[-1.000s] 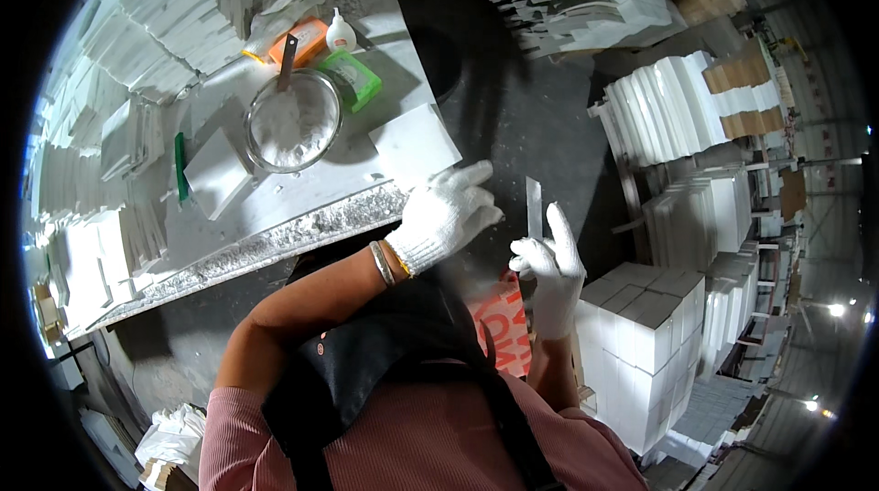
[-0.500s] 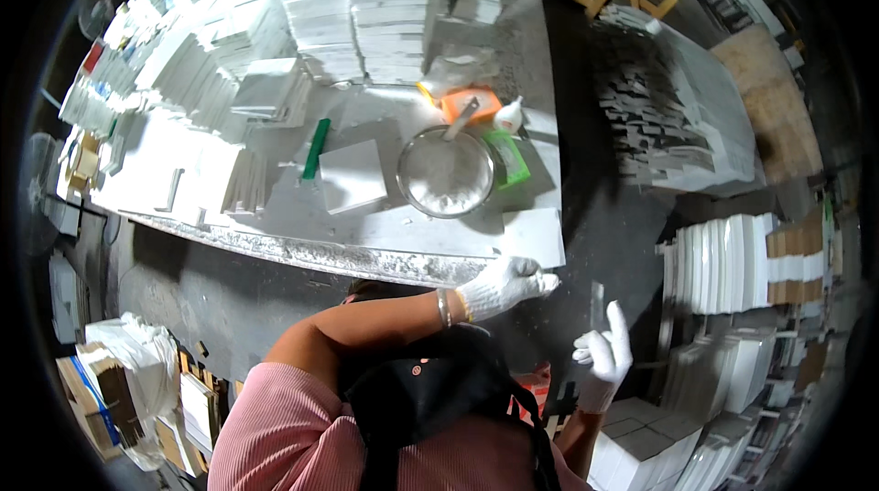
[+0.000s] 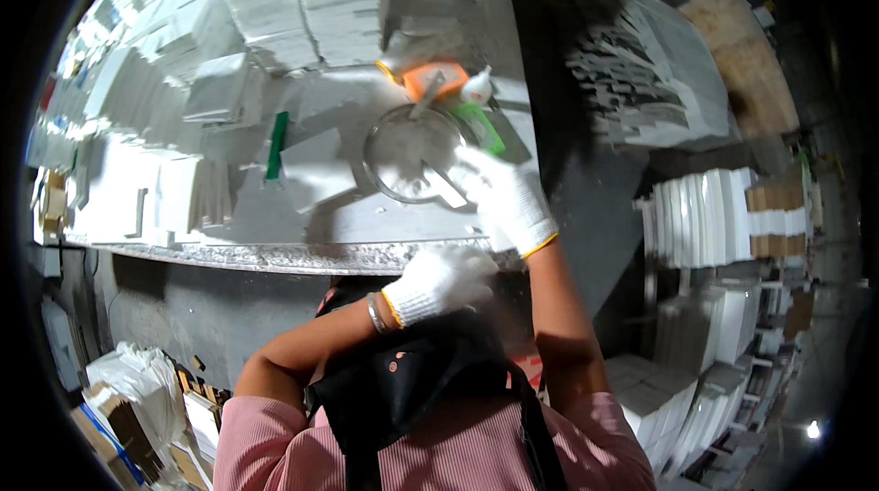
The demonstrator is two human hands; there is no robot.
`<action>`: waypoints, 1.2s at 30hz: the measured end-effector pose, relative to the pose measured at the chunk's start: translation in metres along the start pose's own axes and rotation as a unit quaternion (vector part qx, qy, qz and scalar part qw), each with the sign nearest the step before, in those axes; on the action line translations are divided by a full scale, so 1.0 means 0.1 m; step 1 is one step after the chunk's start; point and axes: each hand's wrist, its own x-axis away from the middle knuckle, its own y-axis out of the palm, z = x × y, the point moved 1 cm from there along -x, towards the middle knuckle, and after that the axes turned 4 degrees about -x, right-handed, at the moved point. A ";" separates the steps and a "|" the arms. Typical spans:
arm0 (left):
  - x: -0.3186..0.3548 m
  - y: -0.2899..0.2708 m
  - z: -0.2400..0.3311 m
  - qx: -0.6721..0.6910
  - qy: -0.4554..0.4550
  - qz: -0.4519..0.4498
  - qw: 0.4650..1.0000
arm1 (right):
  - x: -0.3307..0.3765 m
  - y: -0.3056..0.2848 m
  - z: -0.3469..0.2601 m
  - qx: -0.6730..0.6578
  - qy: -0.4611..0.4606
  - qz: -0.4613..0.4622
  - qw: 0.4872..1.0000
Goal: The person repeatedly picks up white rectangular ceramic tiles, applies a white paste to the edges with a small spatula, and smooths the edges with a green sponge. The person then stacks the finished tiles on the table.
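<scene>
My right hand (image 3: 511,203), in a white knit glove with a yellow cuff, reaches over the right side of a round metal bowl (image 3: 371,139). It grips a flat, narrow strip like a scraper blade (image 3: 444,187), whose end lies over the white powdery or pasty stuff (image 3: 410,157) in the bowl. A second flat tool (image 3: 427,95) leans out over the bowl's far rim. My left hand (image 3: 444,282), gloved the same way, hovers at the table's front edge, close to my body. Motion blurs its fingers, so I cannot make out whether it holds anything.
A white square tile (image 3: 318,168) and a green bar (image 3: 277,145) lie left of the bowl. Orange (image 3: 434,79) and green boxes (image 3: 480,128) and a white bottle (image 3: 477,86) stand behind it. Stacked white tiles (image 3: 265,15) fill the table's back. More stacks (image 3: 705,226) stand at right.
My right hand has swung from beside the table, at lower right, up to the bowl, carrying the blade. My left hand has drawn back leftward from the table's corner. The view has shifted slightly.
</scene>
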 end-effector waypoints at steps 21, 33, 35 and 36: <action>-0.81 0.14 0.03 -0.250 -0.068 0.011 0.966 | 0.82 -0.15 1.38 -0.025 0.123 0.136 0.983; -0.78 -0.03 0.10 -0.107 -0.048 0.074 0.990 | 0.98 -0.62 0.79 -0.066 -0.080 0.204 0.973; -0.76 -0.06 0.22 -0.161 0.009 0.159 0.974 | 0.94 -0.65 0.83 -0.042 -0.137 0.222 0.964; -0.77 -0.08 0.22 -0.175 0.034 0.167 0.970 | 0.93 -0.64 0.86 -0.031 -0.164 0.231 0.958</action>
